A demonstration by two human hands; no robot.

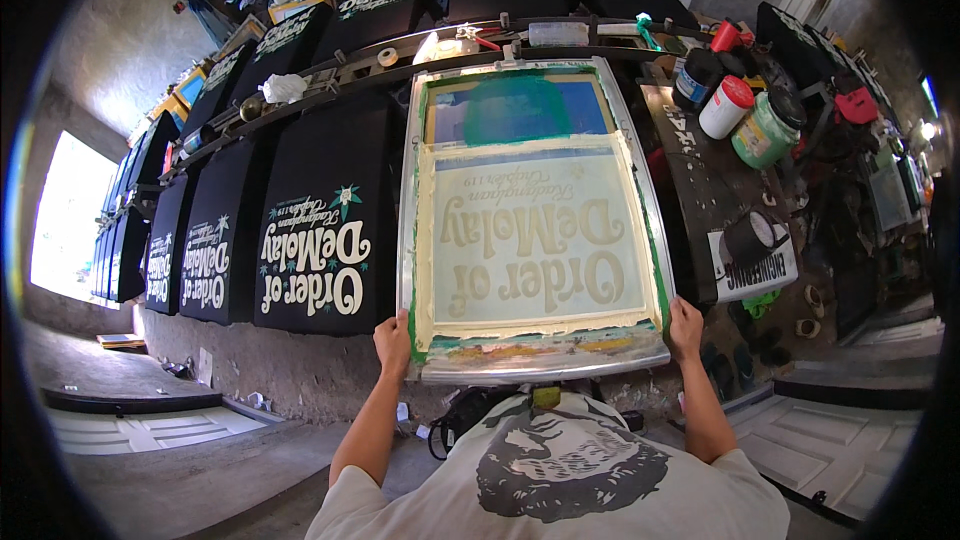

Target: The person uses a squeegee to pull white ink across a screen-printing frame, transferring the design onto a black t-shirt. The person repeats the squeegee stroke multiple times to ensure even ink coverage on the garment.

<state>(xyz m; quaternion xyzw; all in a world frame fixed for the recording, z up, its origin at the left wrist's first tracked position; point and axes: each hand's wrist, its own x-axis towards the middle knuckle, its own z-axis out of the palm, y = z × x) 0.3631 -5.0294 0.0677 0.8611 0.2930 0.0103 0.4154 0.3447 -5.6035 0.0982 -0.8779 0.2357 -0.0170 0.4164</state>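
A screen printing frame with metal edges lies in front of me, its far end by the rail. Its pale mesh carries a lettered stencil, and a blue and green patch covers the far part. My left hand grips the frame's near left side, fingers wrapped around the edge. On the near right side, my right hand holds it the same way. Left of the frame a black shirt lies flat with cream lettering and green leaf shapes. Whatever lies directly beneath the frame is mostly hidden.
More printed black shirts line the left and far side. A long rail crosses behind the frame, with a clear plastic box and tape roll on it. At right stand a red-lidded white jar and a green ink jar.
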